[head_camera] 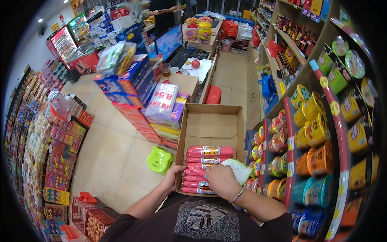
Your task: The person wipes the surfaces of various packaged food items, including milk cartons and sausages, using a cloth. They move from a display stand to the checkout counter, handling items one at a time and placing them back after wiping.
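An open cardboard box (213, 125) is held in front of my body. Pink plastic-wrapped sausages (198, 150) with printed labels lie crosswise in its near half, while bare cardboard shows in the far half. My left hand (171, 179) grips the box's left wall, its fingertips over the rim beside the sausage ends. Over the sausages, my right hand (223, 181) has its fingers bent down and hides part of several of them. A white cloth with a green edge (239, 170) is bunched in that hand and spreads out to its right, over the box's right wall.
Shelves of instant noodle tubs (316, 130) rise close on the right. Stacked cartons (130, 81) and a counter with a monitor (169, 42) stand ahead. A green plastic stool (159, 159) is on the tiled floor (121, 151). Snack racks (57, 151) line the left; a person (163, 13) stands beyond the counter.
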`<state>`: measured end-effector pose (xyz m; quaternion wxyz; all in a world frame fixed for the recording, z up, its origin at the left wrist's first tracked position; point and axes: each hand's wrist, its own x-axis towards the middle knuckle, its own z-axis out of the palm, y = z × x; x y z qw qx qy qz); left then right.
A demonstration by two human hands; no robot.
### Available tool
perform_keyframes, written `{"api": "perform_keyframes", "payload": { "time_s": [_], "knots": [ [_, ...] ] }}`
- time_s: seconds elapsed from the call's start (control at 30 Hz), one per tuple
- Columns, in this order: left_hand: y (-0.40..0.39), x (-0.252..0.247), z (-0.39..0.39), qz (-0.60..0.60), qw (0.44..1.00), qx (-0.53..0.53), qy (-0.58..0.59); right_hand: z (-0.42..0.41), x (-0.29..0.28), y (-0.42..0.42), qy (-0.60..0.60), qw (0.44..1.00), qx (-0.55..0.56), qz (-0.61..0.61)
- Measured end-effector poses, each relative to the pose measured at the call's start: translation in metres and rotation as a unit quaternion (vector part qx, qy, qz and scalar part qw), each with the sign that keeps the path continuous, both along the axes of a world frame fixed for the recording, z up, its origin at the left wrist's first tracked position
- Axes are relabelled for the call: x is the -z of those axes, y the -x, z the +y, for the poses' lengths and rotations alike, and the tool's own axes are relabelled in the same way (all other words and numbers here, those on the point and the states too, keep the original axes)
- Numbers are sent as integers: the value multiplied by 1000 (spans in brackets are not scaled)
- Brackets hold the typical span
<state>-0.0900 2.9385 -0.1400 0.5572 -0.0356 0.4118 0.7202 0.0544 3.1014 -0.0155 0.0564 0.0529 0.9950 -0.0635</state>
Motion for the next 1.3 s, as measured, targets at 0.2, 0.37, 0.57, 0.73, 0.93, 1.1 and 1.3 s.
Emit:
{"api": "perform_keyframes", "payload": {
  "time_s": [0.2, 0.37, 0.57, 0.73, 0.93, 1.1, 1.3],
  "knots": [
    [78, -18, 143, 9, 1000, 25, 11, 140, 4, 82, -34, 999, -29, 22],
    [151, 0, 259, 57, 998, -5, 15, 279, 27, 169, 86, 996, -38, -9],
    [220, 5, 420, 55, 996, -72, -13, 451, 25, 263, 70, 993, -91, -38],
    [261, -27, 541, 31, 997, -63, -6, 571, 29, 308, 88, 989, -119, 19],
    [320, 4, 674, -34, 998, -56, -13, 701, 31, 364, 82, 993, -59, -69],
    [385, 10, 795, -49, 999, -23, -3, 816, 36, 422, 63, 995, -29, -76],
    [485, 30, 943, -1, 996, -83, -40, 954, 29, 536, 9, 992, -42, -115]
  ]
}}
